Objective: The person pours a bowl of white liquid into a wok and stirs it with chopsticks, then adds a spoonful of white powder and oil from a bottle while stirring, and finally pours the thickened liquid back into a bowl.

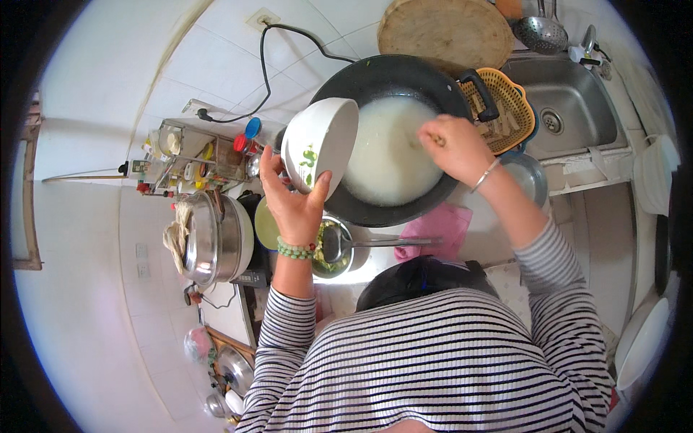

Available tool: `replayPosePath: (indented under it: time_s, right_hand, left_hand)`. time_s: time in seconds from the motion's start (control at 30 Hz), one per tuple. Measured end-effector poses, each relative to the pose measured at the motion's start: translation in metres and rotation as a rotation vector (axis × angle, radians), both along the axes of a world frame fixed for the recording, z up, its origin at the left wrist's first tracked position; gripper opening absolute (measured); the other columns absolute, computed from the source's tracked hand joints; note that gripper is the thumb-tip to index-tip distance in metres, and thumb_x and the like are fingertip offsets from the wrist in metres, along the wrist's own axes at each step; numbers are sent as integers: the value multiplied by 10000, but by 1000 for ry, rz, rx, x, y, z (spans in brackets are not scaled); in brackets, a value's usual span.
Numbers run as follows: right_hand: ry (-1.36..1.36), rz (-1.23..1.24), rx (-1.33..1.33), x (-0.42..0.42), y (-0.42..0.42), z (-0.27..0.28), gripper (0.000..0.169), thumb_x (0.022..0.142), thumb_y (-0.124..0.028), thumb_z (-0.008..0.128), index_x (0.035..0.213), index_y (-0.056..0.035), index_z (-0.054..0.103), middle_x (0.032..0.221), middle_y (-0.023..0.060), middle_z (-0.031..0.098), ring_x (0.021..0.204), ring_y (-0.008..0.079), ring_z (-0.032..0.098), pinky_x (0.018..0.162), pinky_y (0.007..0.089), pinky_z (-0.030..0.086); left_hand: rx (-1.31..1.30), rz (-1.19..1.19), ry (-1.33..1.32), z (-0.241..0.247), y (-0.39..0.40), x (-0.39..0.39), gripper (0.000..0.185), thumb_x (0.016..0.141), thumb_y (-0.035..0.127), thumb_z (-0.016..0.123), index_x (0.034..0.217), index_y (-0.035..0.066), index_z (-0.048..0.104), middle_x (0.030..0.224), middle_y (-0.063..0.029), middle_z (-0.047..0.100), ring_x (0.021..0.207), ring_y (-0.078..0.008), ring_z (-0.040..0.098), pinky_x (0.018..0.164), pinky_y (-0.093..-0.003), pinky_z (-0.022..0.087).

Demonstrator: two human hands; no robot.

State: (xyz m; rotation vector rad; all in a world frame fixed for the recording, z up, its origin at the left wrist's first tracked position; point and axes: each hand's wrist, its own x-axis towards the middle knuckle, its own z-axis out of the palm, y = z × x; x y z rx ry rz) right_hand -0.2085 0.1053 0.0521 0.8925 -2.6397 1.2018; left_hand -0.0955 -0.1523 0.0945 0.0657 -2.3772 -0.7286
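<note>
My left hand (pixel 295 203) grips a white bowl (pixel 319 143) with a green leaf print, tilted on its side over the left rim of a large black wok (pixel 395 76). What the bowl holds is hidden. Cloudy whitish liquid (pixel 392 151) fills the middle of the wok. Above the right part of the liquid, my right hand (pixel 455 147) has its fingers curled around small light brown bits that I cannot name. Below the wok stands a metal bowl (pixel 331 246) with chopped greens and a metal ladle (pixel 379 243) lying across it.
A yellow basket (pixel 503 108) with pale pieces adjoins the wok's right handle, beside a steel sink (pixel 574 103). A round wooden board (pixel 444 32) leans behind. At left are a lidded steamer (pixel 208 238) and a spice rack (pixel 216 157). A pink cloth (pixel 446 230) lies in front.
</note>
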Motion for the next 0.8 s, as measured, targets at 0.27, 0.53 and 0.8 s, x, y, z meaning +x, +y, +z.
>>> replayPosePath:
  time_s: [0.27,0.53,0.8]
  right_hand:
    - [-102,-37,-285,-23,-48,-52,221,781,-203,558,900,-49,663,797,201,639,726,308,637,682,390,500]
    - [-305,-36,81,-45,0,3,202,840,-190,565,893,-29,674,723,82,654,630,122,620,584,263,485]
    - [-624,210,155,-28,-14,11,216,834,-175,582,923,8,654,749,63,651,635,112,601,616,266,498]
  left_hand:
    - [614,66,114,-17,-14,5,637,831,150,652,1317,-6,270,1101,-138,518,951,-176,518,806,-303,455]
    - [1452,25,-144,-25,-25,83,566,919,492,411,1312,86,378,1251,-103,502,1078,-249,544,804,-383,497]
    - [1676,45,-111,-52,-16,146,608,916,509,397,1370,112,316,1330,-84,432,1202,-277,439,966,-452,388]
